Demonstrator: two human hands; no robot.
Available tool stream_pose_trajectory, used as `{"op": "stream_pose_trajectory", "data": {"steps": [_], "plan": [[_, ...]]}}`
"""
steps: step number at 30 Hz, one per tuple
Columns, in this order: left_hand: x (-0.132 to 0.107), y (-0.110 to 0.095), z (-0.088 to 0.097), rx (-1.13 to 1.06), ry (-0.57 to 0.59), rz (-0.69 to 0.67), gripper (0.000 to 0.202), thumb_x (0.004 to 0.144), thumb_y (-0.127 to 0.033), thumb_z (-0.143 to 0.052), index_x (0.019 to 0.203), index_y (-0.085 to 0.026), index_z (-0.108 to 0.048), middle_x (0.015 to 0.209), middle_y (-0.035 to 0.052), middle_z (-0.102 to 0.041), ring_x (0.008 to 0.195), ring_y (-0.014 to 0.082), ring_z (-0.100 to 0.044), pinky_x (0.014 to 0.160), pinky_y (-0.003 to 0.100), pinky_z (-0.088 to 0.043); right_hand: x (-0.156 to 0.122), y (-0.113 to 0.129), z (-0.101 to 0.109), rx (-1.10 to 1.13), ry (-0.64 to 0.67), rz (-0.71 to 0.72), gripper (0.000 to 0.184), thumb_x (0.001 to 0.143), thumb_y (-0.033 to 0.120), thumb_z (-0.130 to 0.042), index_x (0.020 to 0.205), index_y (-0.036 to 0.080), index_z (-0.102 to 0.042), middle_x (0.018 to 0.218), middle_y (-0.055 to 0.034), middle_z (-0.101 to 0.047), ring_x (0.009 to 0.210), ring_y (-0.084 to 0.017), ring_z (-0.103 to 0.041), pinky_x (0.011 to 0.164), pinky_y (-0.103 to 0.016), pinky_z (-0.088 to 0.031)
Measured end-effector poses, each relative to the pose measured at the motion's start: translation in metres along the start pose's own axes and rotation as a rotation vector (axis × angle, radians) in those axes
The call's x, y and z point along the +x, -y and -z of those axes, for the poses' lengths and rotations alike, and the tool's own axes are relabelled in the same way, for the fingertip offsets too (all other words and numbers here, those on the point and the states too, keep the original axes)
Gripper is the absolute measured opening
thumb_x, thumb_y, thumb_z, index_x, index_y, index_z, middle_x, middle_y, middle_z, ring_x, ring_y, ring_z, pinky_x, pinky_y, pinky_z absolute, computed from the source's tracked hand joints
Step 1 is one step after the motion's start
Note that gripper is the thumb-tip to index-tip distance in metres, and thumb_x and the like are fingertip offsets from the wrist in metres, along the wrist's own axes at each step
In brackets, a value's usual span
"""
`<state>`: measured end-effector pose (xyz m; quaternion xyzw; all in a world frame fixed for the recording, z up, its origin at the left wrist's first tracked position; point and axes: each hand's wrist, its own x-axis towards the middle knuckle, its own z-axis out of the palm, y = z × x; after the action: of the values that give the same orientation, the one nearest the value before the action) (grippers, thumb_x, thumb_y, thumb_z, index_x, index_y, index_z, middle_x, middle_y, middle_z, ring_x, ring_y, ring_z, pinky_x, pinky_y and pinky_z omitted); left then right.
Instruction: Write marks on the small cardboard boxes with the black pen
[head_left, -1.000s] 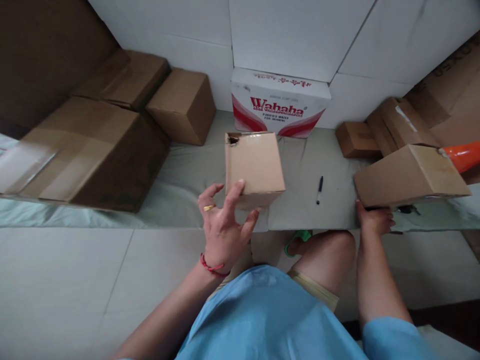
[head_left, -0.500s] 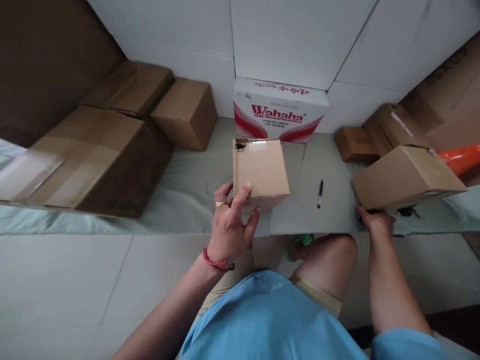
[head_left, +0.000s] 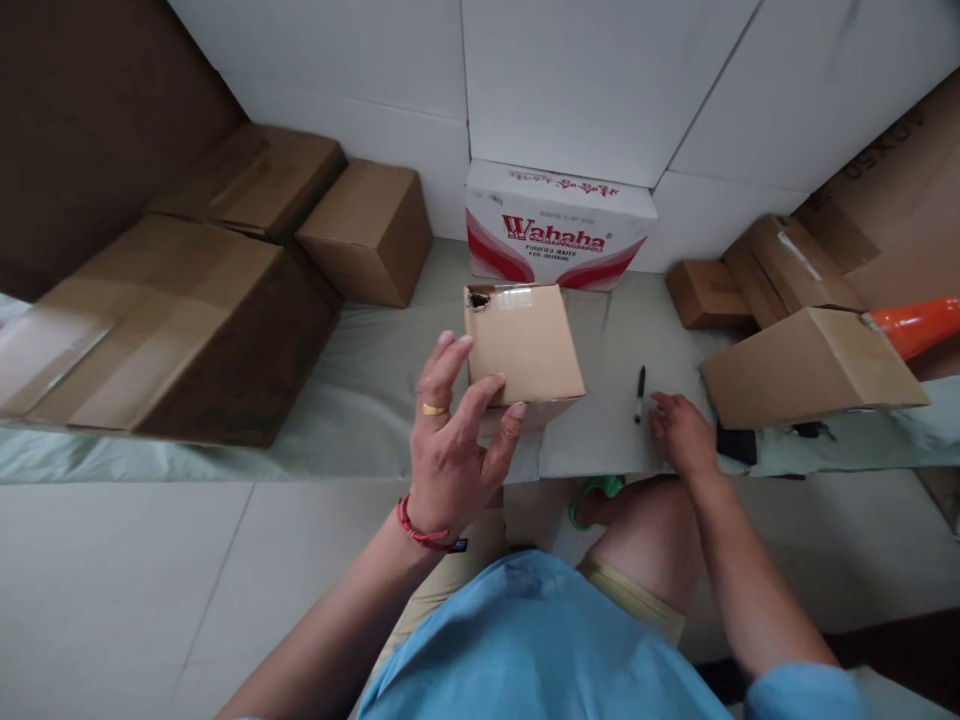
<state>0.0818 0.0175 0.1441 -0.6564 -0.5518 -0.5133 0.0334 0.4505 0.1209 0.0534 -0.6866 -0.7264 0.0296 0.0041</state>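
A small cardboard box (head_left: 525, 345) with a torn hole in its far left corner and clear tape along its back edge stands in front of me. My left hand (head_left: 457, 430) is open at its near left corner, fingers spread, the index fingertip resting on the top edge. Just right of a black pen (head_left: 640, 395), my right hand (head_left: 682, 435) is open and empty, its fingers loosely bent and apart from the pen. Beside that hand a flat black object (head_left: 736, 442) lies at the table edge, partly under a tilted cardboard box (head_left: 814, 365).
A white and red Wahaha water carton (head_left: 559, 230) stands against the wall. Large brown boxes (head_left: 142, 330) fill the left side. On the right are more boxes (head_left: 709, 292), an orange object (head_left: 919, 325) and keys (head_left: 814, 428). Pale green cloth (head_left: 375, 400) covers the table.
My right hand has let go of the tilted box's near corner and moved left towards the pen, uncovering the black object. My left hand's fingers have spread and partly lifted off the small box.
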Motion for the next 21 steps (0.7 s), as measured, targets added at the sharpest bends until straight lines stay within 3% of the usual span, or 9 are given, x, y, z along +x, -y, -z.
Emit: {"op": "stream_pose_trajectory", "data": {"steps": [2, 4, 9, 11, 13, 15, 18, 19, 21], "plan": [[0.010, 0.001, -0.003, 0.017, 0.033, -0.050, 0.023, 0.106, -0.027, -0.070, 0.127, -0.021, -0.068, 0.148, 0.0163, -0.068, 0.153, 0.0373, -0.059, 0.122, 0.057, -0.056, 0.019, 0.021, 0.006, -0.126, 0.143, 0.169, 0.057, 0.108, 0.024, -0.039, 0.162, 0.027, -0.058, 0.137, -0.0166, -0.072, 0.108, -0.028, -0.074, 0.077, -0.034, -0.050], [0.016, 0.002, -0.008, 0.039, 0.073, -0.091, 0.030, 0.108, -0.031, -0.067, 0.135, -0.018, -0.066, 0.143, 0.0181, -0.072, 0.148, 0.0368, -0.063, 0.122, 0.057, -0.057, 0.040, 0.033, 0.015, -0.259, 0.274, 0.246, 0.061, 0.109, 0.020, -0.035, 0.166, 0.029, -0.052, 0.137, -0.0174, -0.071, 0.100, -0.026, -0.075, 0.070, -0.031, -0.045], [0.018, 0.007, -0.016, 0.030, 0.087, -0.159, 0.036, 0.107, -0.031, -0.067, 0.139, -0.016, -0.065, 0.145, 0.0200, -0.072, 0.148, 0.0369, -0.063, 0.118, 0.055, -0.061, 0.070, 0.034, 0.033, -0.343, 0.354, 0.355, 0.036, 0.105, 0.021, -0.047, 0.124, 0.018, -0.077, 0.115, -0.0176, -0.079, 0.094, -0.027, -0.076, 0.070, -0.031, -0.041], [0.017, 0.008, -0.016, 0.029, 0.080, -0.158, 0.034, 0.107, -0.029, -0.067, 0.138, -0.015, -0.066, 0.143, 0.0200, -0.073, 0.146, 0.0364, -0.064, 0.117, 0.054, -0.061, 0.073, 0.031, 0.040, -0.361, 0.346, 0.368, 0.026, 0.101, 0.023, -0.055, 0.113, 0.016, -0.077, 0.103, -0.0162, -0.080, 0.088, -0.027, -0.075, 0.070, -0.032, -0.040], [0.017, 0.010, -0.015, 0.027, 0.076, -0.167, 0.034, 0.107, -0.028, -0.067, 0.137, -0.013, -0.067, 0.142, 0.0211, -0.073, 0.144, 0.0365, -0.065, 0.117, 0.053, -0.062, 0.076, 0.030, 0.053, -0.317, 0.235, 0.325, 0.020, 0.097, 0.027, -0.060, 0.105, 0.016, -0.074, 0.092, -0.0135, -0.078, 0.082, -0.026, -0.072, 0.070, -0.032, -0.040], [0.017, 0.011, -0.015, 0.019, 0.073, -0.176, 0.034, 0.106, -0.028, -0.067, 0.136, -0.012, -0.067, 0.141, 0.0224, -0.073, 0.142, 0.0370, -0.066, 0.116, 0.053, -0.062, 0.083, 0.034, 0.075, -0.055, -0.059, 0.220, 0.012, 0.092, 0.030, -0.063, 0.092, 0.019, -0.068, 0.079, -0.0066, -0.071, 0.072, -0.021, -0.063, 0.069, -0.032, -0.039], [0.017, 0.013, -0.016, 0.006, 0.065, -0.164, 0.036, 0.105, -0.027, -0.067, 0.138, -0.013, -0.066, 0.141, 0.0221, -0.072, 0.141, 0.0367, -0.065, 0.115, 0.054, -0.062, 0.097, 0.058, 0.124, 0.756, -0.529, 0.088, 0.024, 0.083, 0.034, -0.068, 0.074, 0.026, -0.047, 0.063, 0.0058, -0.048, 0.055, -0.012, -0.040, 0.059, -0.029, -0.032], [0.017, 0.013, -0.017, 0.005, 0.062, -0.156, 0.036, 0.105, -0.026, -0.068, 0.138, -0.014, -0.066, 0.141, 0.0216, -0.072, 0.141, 0.0364, -0.065, 0.115, 0.055, -0.062, 0.100, 0.072, 0.143, 1.061, -0.539, 0.083, 0.029, 0.082, 0.037, -0.069, 0.074, 0.028, -0.042, 0.059, 0.0087, -0.042, 0.050, -0.010, -0.031, 0.054, -0.029, -0.025], [0.017, 0.014, -0.018, 0.006, 0.061, -0.149, 0.036, 0.104, -0.025, -0.068, 0.138, -0.014, -0.066, 0.141, 0.0211, -0.072, 0.141, 0.0360, -0.065, 0.115, 0.054, -0.062, 0.102, 0.106, 0.177, 1.462, -0.295, 0.159, 0.025, 0.078, 0.037, -0.073, 0.081, 0.029, -0.049, 0.057, 0.0116, -0.042, 0.045, -0.008, -0.024, 0.049, -0.029, -0.016]]}}
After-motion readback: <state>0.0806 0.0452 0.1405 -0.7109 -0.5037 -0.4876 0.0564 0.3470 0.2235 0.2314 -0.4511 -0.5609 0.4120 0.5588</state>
